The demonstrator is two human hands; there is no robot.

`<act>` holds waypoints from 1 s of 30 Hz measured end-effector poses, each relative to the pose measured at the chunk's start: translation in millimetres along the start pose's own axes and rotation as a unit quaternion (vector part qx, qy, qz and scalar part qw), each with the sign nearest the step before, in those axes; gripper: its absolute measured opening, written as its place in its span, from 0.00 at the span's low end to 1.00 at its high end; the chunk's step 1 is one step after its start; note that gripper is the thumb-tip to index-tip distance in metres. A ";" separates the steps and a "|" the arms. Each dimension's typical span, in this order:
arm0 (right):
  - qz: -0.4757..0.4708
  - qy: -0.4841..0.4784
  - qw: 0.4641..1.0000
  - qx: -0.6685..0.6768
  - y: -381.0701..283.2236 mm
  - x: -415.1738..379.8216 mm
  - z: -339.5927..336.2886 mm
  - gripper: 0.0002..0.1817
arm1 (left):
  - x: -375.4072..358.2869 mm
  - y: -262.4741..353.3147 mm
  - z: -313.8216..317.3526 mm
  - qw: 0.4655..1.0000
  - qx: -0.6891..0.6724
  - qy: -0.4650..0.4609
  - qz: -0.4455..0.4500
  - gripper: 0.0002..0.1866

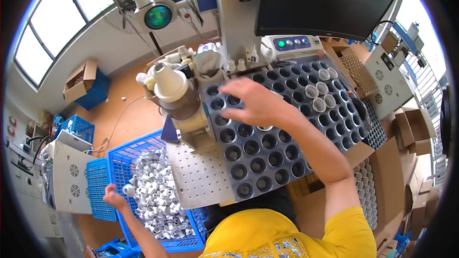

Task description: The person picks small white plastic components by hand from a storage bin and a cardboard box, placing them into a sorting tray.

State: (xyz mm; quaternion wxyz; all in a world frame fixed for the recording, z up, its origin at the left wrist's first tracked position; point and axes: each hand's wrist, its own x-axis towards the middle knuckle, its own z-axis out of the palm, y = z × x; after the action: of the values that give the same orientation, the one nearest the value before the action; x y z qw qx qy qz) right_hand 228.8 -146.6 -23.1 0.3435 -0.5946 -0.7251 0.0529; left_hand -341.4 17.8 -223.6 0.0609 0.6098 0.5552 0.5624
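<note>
Spread fingers and thumb leave the right hand (258,106) released, palm side toward the dark tray (245,159), with nothing visible in its grasp. It hovers above the left part of the tray, near the cone-topped machine (171,86); whether it touches the surface is hard to tell. Just below the wrist, a white cup (264,128) shows partly, the rest hidden by the arm.

Well apart from it, the left hand (114,197) is at the left edge of the blue crate (123,160), fingers curled. One white fitting (128,190) is right beside these fingers, over the crate; whether it is gripped or loose cannot be told. Many more white fittings (158,196) are heaped inside the crate.

Rows of round holes cover the tray, and a group of six white cups (318,104) sits toward its far right. Between tray and crate lies a perforated metal plate (193,174). Behind the tray are a control box (292,44) with one green-lit button and a monitor (325,5) showing a Windows logo. At the lower right, an open cardboard box (388,181) stands beside rows of pale round pieces (366,191).
</note>
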 end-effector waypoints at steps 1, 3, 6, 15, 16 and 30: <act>0.036 -0.071 0.995 -0.056 7.6 -23.5 -4.2 0.26 | -9.4 -7.6 -16.4 1.000 -0.004 0.009 -0.026 0.13; 0.090 -0.212 0.964 -0.137 21.2 -54.4 -1.5 0.27 | -29.8 -25.0 -24.8 0.998 -0.024 0.001 -0.052 0.13; 0.075 -0.198 0.964 -0.161 33.6 -84.4 8.9 0.26 | -41.1 19.7 3.1 0.997 -0.007 -0.078 -0.018 0.15; 0.177 -0.050 0.983 0.018 5.5 -33.0 -7.4 0.15 | -153.8 250.3 141.9 0.910 -0.271 -0.313 0.025 0.11; 0.175 -0.031 0.984 0.027 12.7 -26.7 1.8 0.15 | -163.0 255.7 144.6 0.907 -0.248 -0.339 0.011 0.08; 0.099 0.164 0.981 -0.002 118.2 -4.9 104.6 0.17 | -185.2 245.0 160.9 0.902 -0.201 -0.380 0.046 0.05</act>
State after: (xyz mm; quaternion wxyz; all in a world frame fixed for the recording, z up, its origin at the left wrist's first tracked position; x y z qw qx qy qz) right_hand 268.0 -82.4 -162.0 0.4498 -0.6649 -0.5962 -0.0133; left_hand -25.0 -123.9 -224.9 0.3624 0.7768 0.3368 0.3897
